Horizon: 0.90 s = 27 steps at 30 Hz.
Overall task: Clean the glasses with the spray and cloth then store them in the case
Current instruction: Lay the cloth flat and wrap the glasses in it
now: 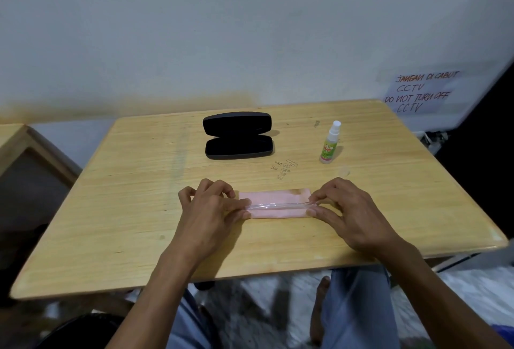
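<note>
Item 1, near edge: pale wooden table (139,237), rounded corners, scratched lettering on its top.

Item 2, near centre: folded pink cloth (274,197), lying flat as a long strip. Across it, left to right, lies a clear, transparent-framed pair of glasses (278,206), seen only as a thin glassy line.

Item 3: left hand (214,209), fingers curled, thumb and fingertips pinched on the left end of the glasses.

Item 4: right hand (347,209), fingers likewise pinched on the right end of the glasses, touching the cloth's right edge.

Item 5, farther right: small clear spray bottle with white nozzle and green label (330,144), upright, well apart from the hands.

Item 6, far centre: black hard-shell glasses case (238,135), hinged open, both halves showing dark lining.

Item 7, far right: handwritten CCTV notice (420,92) on the white wall.
</note>
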Each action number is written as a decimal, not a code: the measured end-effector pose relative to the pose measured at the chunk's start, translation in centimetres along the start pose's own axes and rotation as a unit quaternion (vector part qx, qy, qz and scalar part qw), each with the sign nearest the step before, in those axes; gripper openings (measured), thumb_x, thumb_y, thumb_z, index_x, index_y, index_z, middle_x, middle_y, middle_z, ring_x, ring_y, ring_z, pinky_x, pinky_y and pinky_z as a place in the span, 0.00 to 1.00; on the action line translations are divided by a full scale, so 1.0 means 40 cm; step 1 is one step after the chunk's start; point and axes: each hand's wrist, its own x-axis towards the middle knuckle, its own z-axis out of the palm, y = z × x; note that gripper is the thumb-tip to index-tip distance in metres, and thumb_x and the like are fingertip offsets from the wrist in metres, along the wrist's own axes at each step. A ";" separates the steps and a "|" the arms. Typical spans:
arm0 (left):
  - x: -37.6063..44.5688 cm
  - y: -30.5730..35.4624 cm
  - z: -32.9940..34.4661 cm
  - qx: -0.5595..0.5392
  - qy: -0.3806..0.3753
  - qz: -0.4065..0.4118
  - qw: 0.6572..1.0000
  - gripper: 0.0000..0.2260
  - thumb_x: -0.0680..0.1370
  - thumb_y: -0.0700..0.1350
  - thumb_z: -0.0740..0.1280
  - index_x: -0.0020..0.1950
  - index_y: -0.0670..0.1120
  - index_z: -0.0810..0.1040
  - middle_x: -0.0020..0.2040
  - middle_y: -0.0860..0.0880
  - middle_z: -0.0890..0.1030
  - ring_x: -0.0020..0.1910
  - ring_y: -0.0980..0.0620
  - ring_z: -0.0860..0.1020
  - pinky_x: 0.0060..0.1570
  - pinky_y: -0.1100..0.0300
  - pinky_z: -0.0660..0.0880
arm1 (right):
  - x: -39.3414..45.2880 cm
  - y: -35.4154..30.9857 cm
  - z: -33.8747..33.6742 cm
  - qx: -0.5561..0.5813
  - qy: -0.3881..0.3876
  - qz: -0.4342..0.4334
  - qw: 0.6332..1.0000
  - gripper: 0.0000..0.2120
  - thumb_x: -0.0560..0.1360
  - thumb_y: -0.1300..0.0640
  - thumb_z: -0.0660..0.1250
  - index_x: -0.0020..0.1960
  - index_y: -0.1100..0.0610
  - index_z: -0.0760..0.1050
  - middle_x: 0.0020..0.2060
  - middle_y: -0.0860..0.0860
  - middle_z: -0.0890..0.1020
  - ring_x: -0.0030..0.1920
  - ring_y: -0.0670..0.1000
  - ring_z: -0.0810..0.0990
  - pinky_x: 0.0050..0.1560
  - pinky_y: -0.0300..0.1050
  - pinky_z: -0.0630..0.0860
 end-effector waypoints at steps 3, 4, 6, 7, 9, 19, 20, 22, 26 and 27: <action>0.007 -0.001 -0.005 -0.002 -0.003 0.001 1.000 0.12 0.74 0.60 0.69 0.56 0.63 0.83 0.52 0.60 0.74 0.57 0.56 0.67 0.52 0.57 0.50 | 0.006 -0.004 -0.004 -0.024 -0.007 0.002 1.000 0.13 0.75 0.47 0.71 0.58 0.49 0.80 0.50 0.43 0.77 0.52 0.42 0.73 0.49 0.39 0.72; 0.011 -0.001 -0.006 0.000 -0.010 0.001 1.000 0.13 0.74 0.60 0.69 0.57 0.63 0.82 0.52 0.60 0.73 0.57 0.56 0.67 0.53 0.57 0.51 | 0.008 -0.006 -0.005 -0.029 -0.012 0.006 0.999 0.16 0.75 0.46 0.71 0.61 0.48 0.79 0.52 0.42 0.76 0.54 0.42 0.73 0.51 0.40 0.72; 0.017 -0.004 -0.005 0.005 -0.025 0.000 1.000 0.15 0.74 0.61 0.69 0.60 0.65 0.80 0.54 0.59 0.73 0.58 0.56 0.66 0.53 0.56 0.51 | 0.012 -0.008 -0.007 -0.030 -0.029 0.016 0.999 0.20 0.76 0.45 0.69 0.67 0.47 0.76 0.52 0.41 0.75 0.55 0.43 0.72 0.52 0.43 0.73; 0.019 -0.006 -0.004 0.008 -0.032 -0.001 0.999 0.15 0.74 0.61 0.68 0.61 0.65 0.79 0.54 0.59 0.73 0.59 0.56 0.66 0.53 0.56 0.51 | 0.012 -0.008 -0.006 -0.030 -0.034 0.019 0.999 0.20 0.76 0.45 0.69 0.67 0.47 0.76 0.51 0.41 0.74 0.55 0.44 0.72 0.53 0.44 0.73; 0.022 -0.008 -0.002 0.011 -0.041 -0.002 0.999 0.15 0.75 0.62 0.68 0.61 0.66 0.79 0.55 0.60 0.73 0.59 0.56 0.65 0.53 0.56 0.51 | 0.012 -0.006 -0.003 -0.029 -0.035 0.021 0.999 0.18 0.77 0.46 0.70 0.64 0.49 0.79 0.50 0.42 0.74 0.54 0.45 0.73 0.53 0.44 0.74; 0.019 -0.016 0.000 0.001 -0.005 0.018 1.000 0.11 0.74 0.62 0.66 0.53 0.64 0.84 0.50 0.62 0.74 0.56 0.55 0.68 0.52 0.57 0.49 | 0.013 -0.008 0.002 0.004 -0.011 0.004 1.000 0.05 0.74 0.51 0.73 0.48 0.50 0.83 0.45 0.42 0.78 0.49 0.41 0.74 0.46 0.32 0.66; 0.019 -0.016 -0.001 0.004 -0.002 0.024 1.000 0.11 0.74 0.62 0.67 0.53 0.64 0.84 0.50 0.62 0.74 0.56 0.55 0.68 0.52 0.56 0.49 | 0.015 -0.008 0.002 0.005 -0.010 0.003 1.000 0.04 0.74 0.51 0.73 0.48 0.50 0.83 0.44 0.42 0.78 0.49 0.41 0.74 0.46 0.33 0.66; 0.022 -0.019 -0.004 0.012 0.000 0.031 0.999 0.10 0.74 0.61 0.67 0.52 0.64 0.84 0.51 0.62 0.75 0.56 0.55 0.68 0.52 0.56 0.49 | 0.018 -0.009 0.002 0.009 -0.012 0.004 1.000 0.04 0.74 0.51 0.73 0.47 0.50 0.82 0.44 0.41 0.78 0.50 0.41 0.74 0.46 0.36 0.68; 0.027 -0.039 -0.022 0.024 0.000 0.028 0.999 0.10 0.73 0.62 0.67 0.51 0.64 0.84 0.52 0.63 0.75 0.57 0.55 0.68 0.55 0.54 0.50 | 0.039 -0.018 0.007 0.022 -0.017 -0.007 1.000 0.04 0.75 0.50 0.72 0.47 0.50 0.82 0.44 0.41 0.78 0.50 0.42 0.74 0.48 0.42 0.72; 0.031 -0.045 -0.030 0.026 0.002 0.026 0.999 0.10 0.74 0.62 0.67 0.52 0.64 0.84 0.53 0.63 0.75 0.58 0.55 0.68 0.56 0.53 0.50 | 0.050 -0.022 0.008 0.022 -0.014 -0.012 1.000 0.05 0.75 0.49 0.72 0.47 0.50 0.82 0.44 0.41 0.78 0.50 0.42 0.74 0.48 0.42 0.72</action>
